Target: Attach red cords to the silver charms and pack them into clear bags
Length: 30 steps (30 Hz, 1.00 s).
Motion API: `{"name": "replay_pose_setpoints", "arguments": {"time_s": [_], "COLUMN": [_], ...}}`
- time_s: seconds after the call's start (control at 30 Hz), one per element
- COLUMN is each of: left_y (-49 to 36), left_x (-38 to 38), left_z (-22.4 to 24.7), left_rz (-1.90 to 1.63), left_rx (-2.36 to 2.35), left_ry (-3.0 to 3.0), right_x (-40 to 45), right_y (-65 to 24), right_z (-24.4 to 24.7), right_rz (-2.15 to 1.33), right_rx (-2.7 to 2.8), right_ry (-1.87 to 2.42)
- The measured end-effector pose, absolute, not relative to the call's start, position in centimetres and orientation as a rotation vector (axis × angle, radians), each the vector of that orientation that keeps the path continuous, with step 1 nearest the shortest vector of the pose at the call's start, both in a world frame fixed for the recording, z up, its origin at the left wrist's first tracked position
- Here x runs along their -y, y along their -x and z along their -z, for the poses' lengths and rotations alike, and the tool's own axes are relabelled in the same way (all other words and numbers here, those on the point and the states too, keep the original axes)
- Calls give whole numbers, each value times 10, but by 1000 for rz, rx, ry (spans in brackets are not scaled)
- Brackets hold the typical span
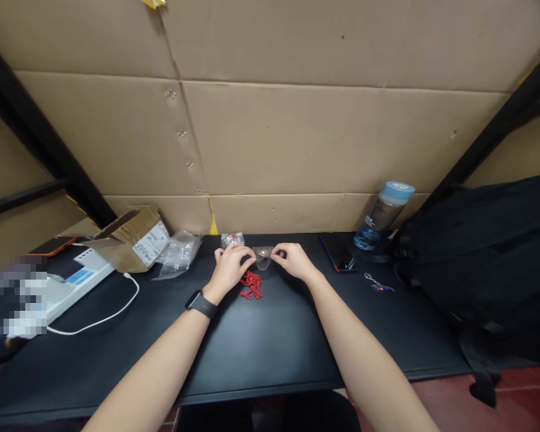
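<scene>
Head view: black bench, near edge across foreground. Red cords heaped on it, just beside left thumb. Beyond cords, left hand and right hand apart, fingertips pinching opposite sides of small clear packet; packet lies between, neither hand nearer, long axis cannot tell. Second packet behind left hand, near far edge. Phone, bottle toward far right corner. Cardboard wall behind.

Cords on table before packet
</scene>
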<state>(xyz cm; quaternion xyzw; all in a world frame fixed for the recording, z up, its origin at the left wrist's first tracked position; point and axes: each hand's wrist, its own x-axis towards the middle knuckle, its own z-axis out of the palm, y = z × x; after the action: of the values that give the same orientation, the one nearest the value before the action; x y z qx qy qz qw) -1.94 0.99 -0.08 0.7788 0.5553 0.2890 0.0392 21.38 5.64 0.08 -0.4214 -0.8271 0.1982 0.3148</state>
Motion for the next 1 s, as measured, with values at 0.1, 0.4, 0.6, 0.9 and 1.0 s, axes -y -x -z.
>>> {"name": "replay_pose_setpoints", "arguments": {"time_s": [0.1,0.4,0.6,0.9,1.0], "left_y": [20,15,14,6,8], "left_x": [-13,-9,-7,-8,-9], "left_z": [2,-4,-7,3,4], "left_rz": [-920,-995,-1030,-972,-858], "left_rx": [-1637,-1599,-1697,-1862,-1851], "left_ry": [-2334,-2314,-2097,-2167,-2287], "right_x": [-58,-64,-65,-50,-47], "right_y": [-216,-218,-214,-199,-196], "right_z": [0,2,6,6,6], "right_rz": [-614,-814,-883,-511,-388], "right_rx": [2112,1995,1882,2121,2277], "right_ry": [1131,1075,1110,1274,1321]}}
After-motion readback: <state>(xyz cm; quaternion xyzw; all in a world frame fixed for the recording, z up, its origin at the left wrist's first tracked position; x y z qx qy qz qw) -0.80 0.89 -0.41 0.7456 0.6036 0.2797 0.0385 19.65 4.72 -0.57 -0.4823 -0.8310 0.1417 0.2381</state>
